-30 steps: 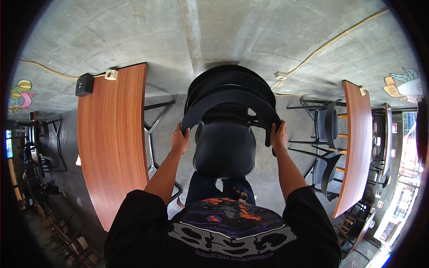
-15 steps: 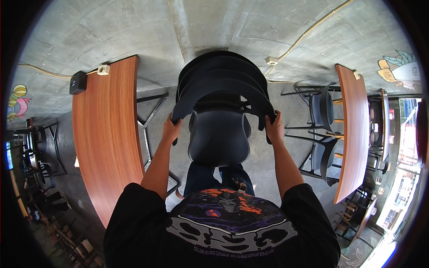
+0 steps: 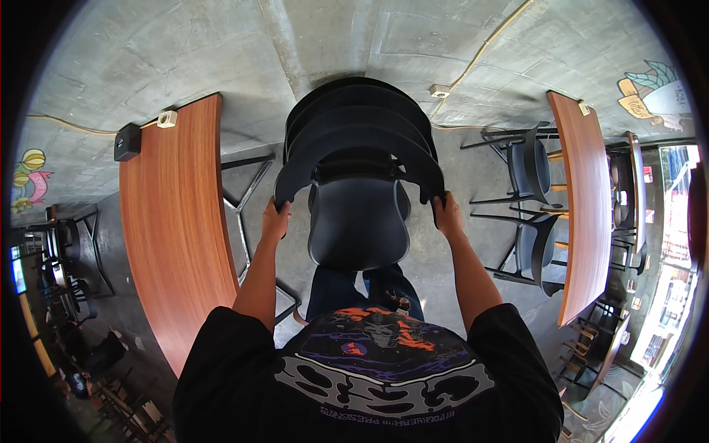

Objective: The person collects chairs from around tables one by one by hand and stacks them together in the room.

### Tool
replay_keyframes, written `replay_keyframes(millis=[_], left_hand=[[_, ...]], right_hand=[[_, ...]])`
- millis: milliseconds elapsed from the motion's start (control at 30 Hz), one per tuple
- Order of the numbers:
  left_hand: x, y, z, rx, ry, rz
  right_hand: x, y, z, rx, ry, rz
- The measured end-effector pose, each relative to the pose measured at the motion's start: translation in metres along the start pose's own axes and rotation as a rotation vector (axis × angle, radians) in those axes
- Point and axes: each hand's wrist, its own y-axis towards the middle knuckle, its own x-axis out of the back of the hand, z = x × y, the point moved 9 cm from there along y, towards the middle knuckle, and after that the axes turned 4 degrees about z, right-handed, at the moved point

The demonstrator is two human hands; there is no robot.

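Directly in front of my body is a stack of black armchairs (image 3: 360, 221), several curved backrests nested one over another near the wall. My left hand (image 3: 276, 218) is closed around the end of the left armrest of the top chair. On the other side my right hand (image 3: 448, 216) grips the right armrest end. Both arms reach forward, about level with each other. The smooth black seat faces up, its front edge close to my legs. The stack's legs and the lower seats are hidden.
A wooden table (image 3: 173, 221) stands at my left, with a small black box (image 3: 128, 142) and a wall socket (image 3: 167, 119) by its far end. At right, two dark chairs (image 3: 533, 240) face another wooden table (image 3: 587, 221). A concrete wall (image 3: 332, 37) rises ahead.
The chair stack and both hands have shifted slightly left in the view. My hands keep hold of the armrests, the left hand a little lower than before.
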Motion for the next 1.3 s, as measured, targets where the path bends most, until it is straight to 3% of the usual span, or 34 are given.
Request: replay_keyframes(millis=[100,167,300,467,533,667,733,933,1000,1100,1300], left_hand=[[-0.003,0.004,0.004,0.009,0.011,-0.032],[-0.005,0.001,0.002,0.019,0.04,-0.059],[-0.003,-0.002,-0.004,-0.028,0.093,-0.109],[-0.001,0.004,0.0,0.046,0.036,0.021],[0.005,0.006,-0.001,-0.004,0.207,-0.029],[0.017,-0.013,-0.02,-0.099,0.223,-0.151],[0.023,-0.014,-0.009,-0.004,-0.031,-0.191],[0.022,-0.029,-0.004,0.031,-0.055,-0.158],[0.022,-0.03,-0.001,0.057,-0.03,-0.153],[0.026,-0.025,0.005,-0.008,-0.086,-0.159],[0.026,-0.031,0.003,-0.047,-0.162,-0.178]], right_hand=[[-0.012,0.003,-0.01,0.003,-0.052,0.026],[-0.009,0.005,-0.011,0.054,-0.054,-0.112],[-0.008,0.011,-0.005,-0.013,-0.115,-0.06],[-0.011,0.004,-0.005,-0.036,-0.118,-0.081],[-0.012,0.003,-0.006,-0.011,-0.072,-0.123],[-0.015,-0.005,-0.024,0.033,0.048,-0.138],[-0.016,-0.012,-0.036,0.014,0.118,-0.151],[-0.037,-0.047,-0.086,-0.01,0.187,-0.193],[-0.058,-0.049,-0.12,-0.18,0.279,-0.104],[-0.067,-0.063,-0.126,-0.249,0.457,-0.004],[-0.064,-0.08,-0.108,-0.125,0.456,-0.057]])
